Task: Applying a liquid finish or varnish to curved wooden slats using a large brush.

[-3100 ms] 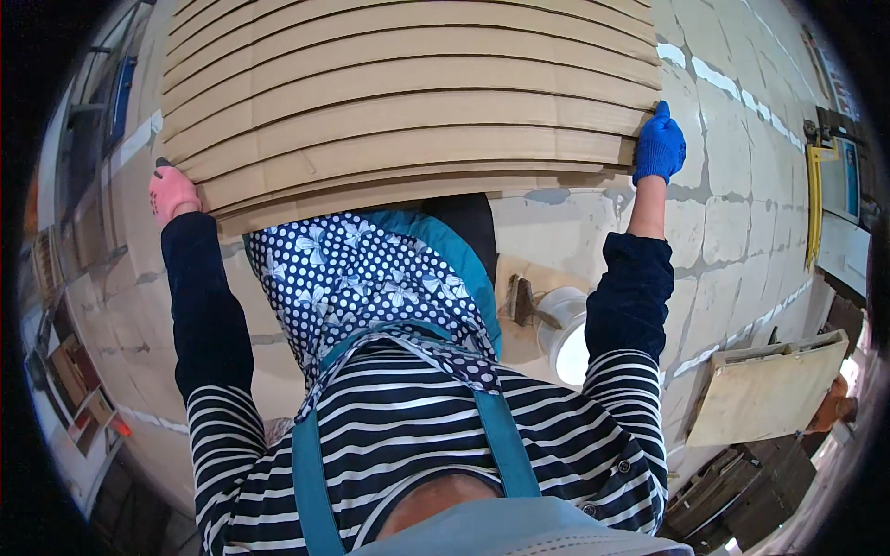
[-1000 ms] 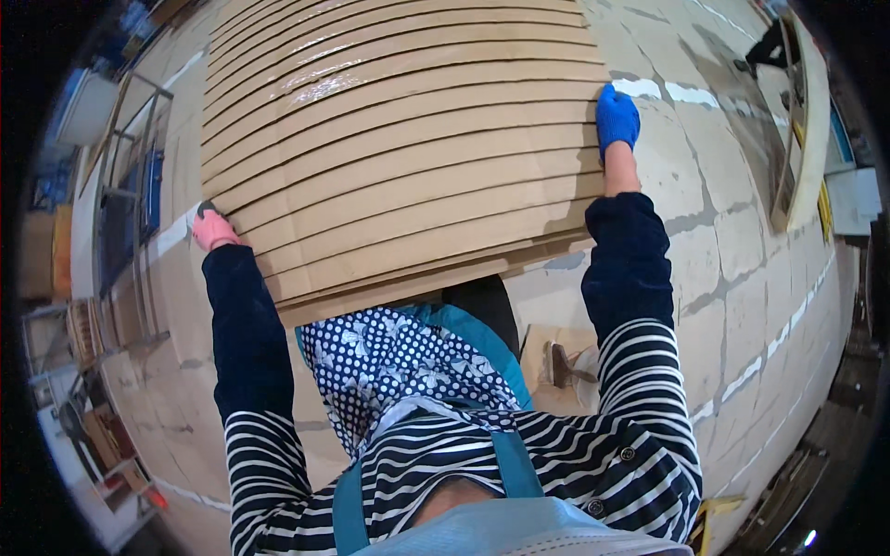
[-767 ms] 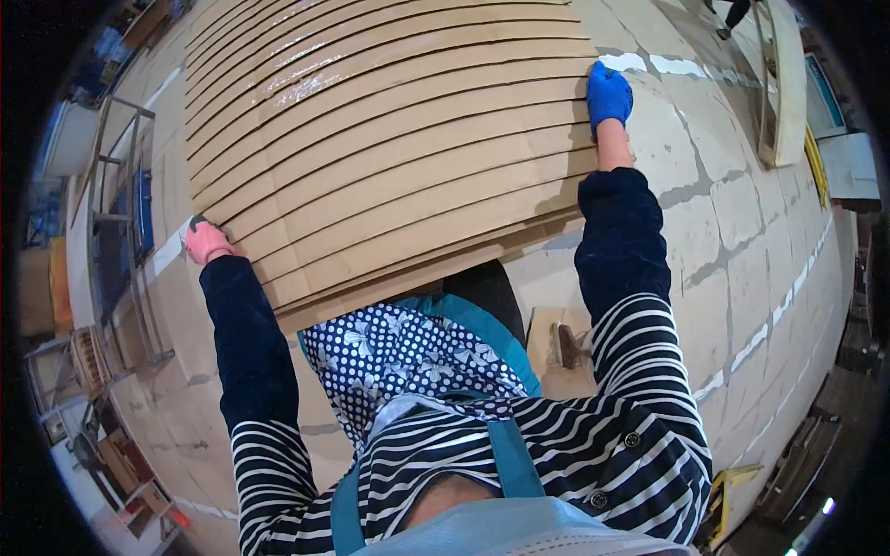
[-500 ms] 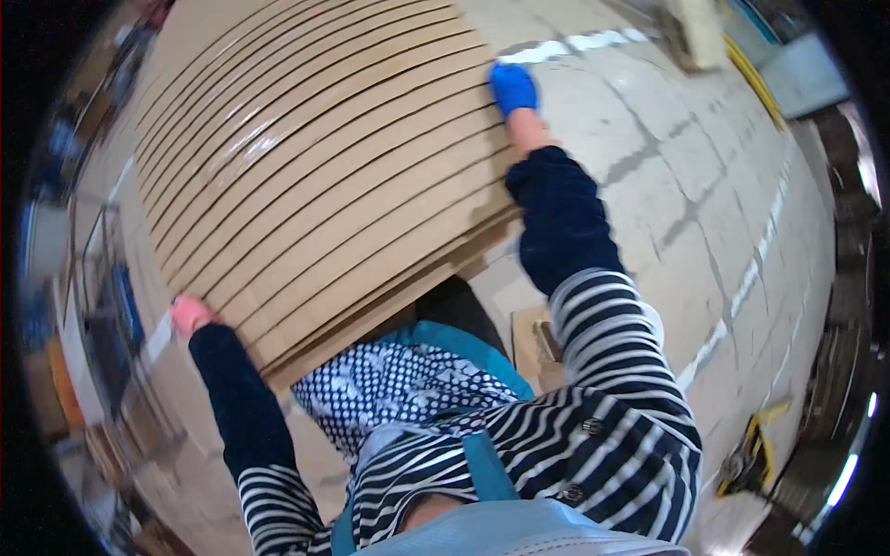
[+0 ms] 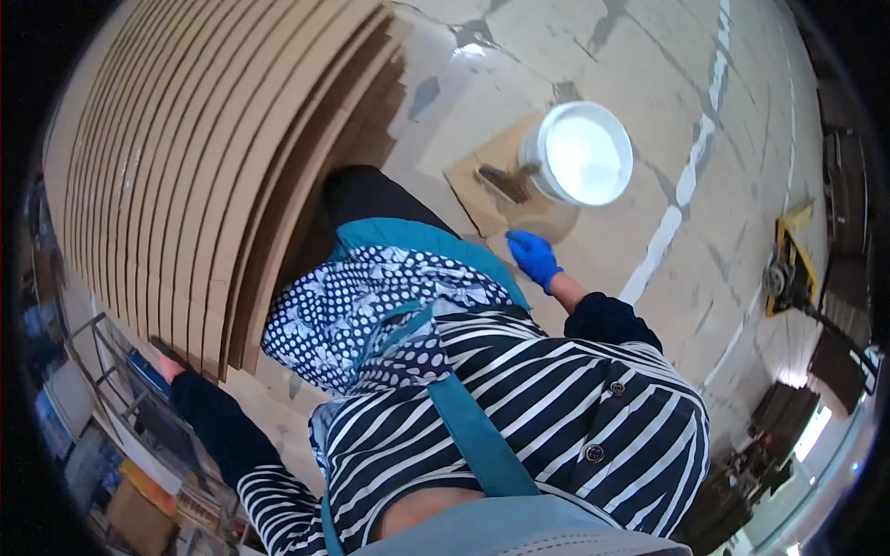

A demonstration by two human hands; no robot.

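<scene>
Fanned, overlapping brown cardboard sheets [image 5: 185, 139] fill the left side, their edges forming a row of narrow strips. My left hand [image 5: 169, 365] is at the lower left corner of these sheets; its fingers are mostly hidden, so its grip does not show. My right hand [image 5: 535, 259], in a blue glove, is over the floor to the right of my apron, fingers stretched out and nothing visible in them. Just beyond it, a brush [image 5: 503, 183] lies on a stained cardboard piece [image 5: 471, 190]. Against the brush stands a white bucket [image 5: 556, 125] holding white liquid [image 5: 586, 156].
A white line [image 5: 660, 243] runs across the patched concrete floor [image 5: 640, 102] on the right. Farther right stands a yellow pallet jack [image 5: 788, 259]. Metal frames [image 5: 111, 371] and boxes [image 5: 139, 519] are at the lower left, with stacked cardboard [image 5: 844, 204] along the right edge.
My view has swung right, bringing the bucket and brush into sight. My right hand has left the far right edge of the sheets and come down near the brush. My left hand remains at their corner.
</scene>
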